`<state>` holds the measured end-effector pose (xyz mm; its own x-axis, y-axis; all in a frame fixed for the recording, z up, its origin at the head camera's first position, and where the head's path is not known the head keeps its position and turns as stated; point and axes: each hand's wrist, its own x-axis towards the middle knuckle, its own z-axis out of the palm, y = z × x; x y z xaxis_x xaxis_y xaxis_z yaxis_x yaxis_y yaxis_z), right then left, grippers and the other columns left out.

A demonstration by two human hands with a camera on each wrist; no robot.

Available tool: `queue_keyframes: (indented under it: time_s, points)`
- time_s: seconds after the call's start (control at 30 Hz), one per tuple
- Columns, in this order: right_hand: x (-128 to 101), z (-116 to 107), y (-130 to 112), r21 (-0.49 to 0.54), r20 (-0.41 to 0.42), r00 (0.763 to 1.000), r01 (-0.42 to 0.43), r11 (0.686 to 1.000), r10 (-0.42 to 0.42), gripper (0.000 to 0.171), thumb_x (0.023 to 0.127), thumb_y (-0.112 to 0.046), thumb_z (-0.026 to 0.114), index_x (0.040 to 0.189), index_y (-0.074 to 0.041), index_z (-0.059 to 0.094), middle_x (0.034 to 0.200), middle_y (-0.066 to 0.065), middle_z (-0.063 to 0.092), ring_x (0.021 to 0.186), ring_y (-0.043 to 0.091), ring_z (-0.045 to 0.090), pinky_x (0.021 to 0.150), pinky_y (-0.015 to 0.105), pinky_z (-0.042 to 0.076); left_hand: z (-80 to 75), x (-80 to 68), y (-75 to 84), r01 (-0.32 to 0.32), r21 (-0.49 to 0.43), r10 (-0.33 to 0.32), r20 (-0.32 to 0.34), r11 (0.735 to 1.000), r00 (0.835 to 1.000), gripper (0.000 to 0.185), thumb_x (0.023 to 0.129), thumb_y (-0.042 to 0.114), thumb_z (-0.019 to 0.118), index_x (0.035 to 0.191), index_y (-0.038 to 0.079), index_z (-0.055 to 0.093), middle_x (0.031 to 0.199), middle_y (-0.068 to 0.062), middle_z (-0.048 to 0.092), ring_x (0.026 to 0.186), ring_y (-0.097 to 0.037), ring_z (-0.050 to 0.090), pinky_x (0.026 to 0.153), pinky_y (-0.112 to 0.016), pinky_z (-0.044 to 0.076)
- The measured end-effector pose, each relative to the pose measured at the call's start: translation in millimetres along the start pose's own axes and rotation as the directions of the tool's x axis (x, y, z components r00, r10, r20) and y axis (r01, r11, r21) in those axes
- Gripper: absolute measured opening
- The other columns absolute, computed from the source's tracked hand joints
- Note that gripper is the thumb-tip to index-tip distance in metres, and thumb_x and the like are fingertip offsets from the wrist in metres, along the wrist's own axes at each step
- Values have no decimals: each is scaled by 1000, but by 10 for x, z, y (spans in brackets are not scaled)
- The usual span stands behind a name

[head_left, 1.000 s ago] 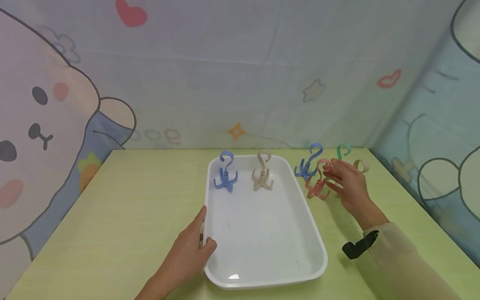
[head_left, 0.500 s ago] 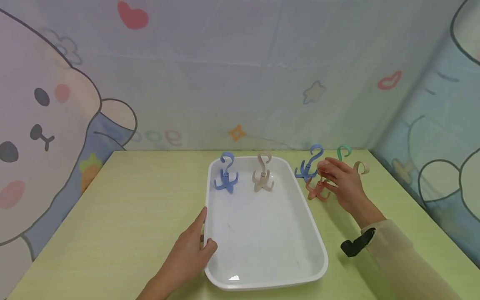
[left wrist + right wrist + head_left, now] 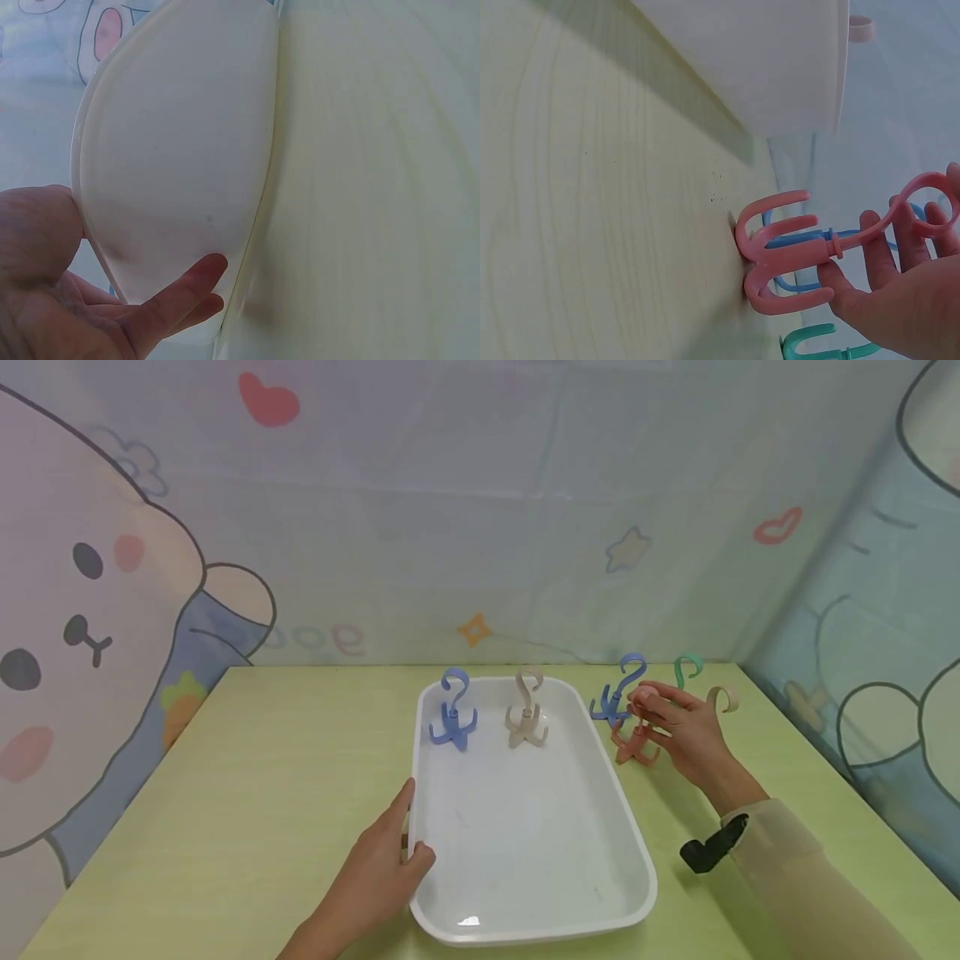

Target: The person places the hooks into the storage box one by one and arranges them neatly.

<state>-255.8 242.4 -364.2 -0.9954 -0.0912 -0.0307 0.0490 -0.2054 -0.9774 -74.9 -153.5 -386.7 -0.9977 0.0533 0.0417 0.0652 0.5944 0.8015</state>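
Note:
My left hand point(image 3: 375, 864) grips the left side of a white tray point(image 3: 536, 827), thumb at the rim; in the left wrist view its fingers lie along the outer wall. To the right of the tray, my right hand point(image 3: 693, 731) holds a pink multi-prong hanging hook point(image 3: 787, 259) by its stem and curled top. The prongs stand on the table, as the right wrist view shows. Just behind it is a blue hook point(image 3: 615, 697). A green hook point(image 3: 687, 670) and a beige hook point(image 3: 723, 697) are partly hidden by the right hand.
Inside the tray's far end stand another blue hook point(image 3: 453, 727) and a greyish-beige hook point(image 3: 528, 722), side by side. The pale green table point(image 3: 247, 793) ends at a cartoon-printed cloth point(image 3: 390, 527) behind and at the sides.
My right hand has shifted slightly left and its fingers have closed around the top of the pink hook. My left hand stays on the tray.

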Motion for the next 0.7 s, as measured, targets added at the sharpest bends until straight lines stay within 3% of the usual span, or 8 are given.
queue_keyframes:
  time_s: [0.27,0.7]
  points:
    - [11,-20,19,53,7,1000,-20,998,20,11,98,-26,73,105,-26,82,100,-11,82,100,6,74,88,25,61,2,2,-8,5,-14,-5,2,1000,1000,82,92,10,57,167,1,25,164,-22,44,117,-37,72,91,-42,61]
    - [-6,-48,35,172,19,999,-40,984,37,16,99,-23,72,111,-22,82,103,-7,82,102,11,77,89,30,63,-7,8,5,25,14,-25,0,1000,1000,82,91,11,57,166,0,27,163,-24,45,115,-33,73,90,-41,61]
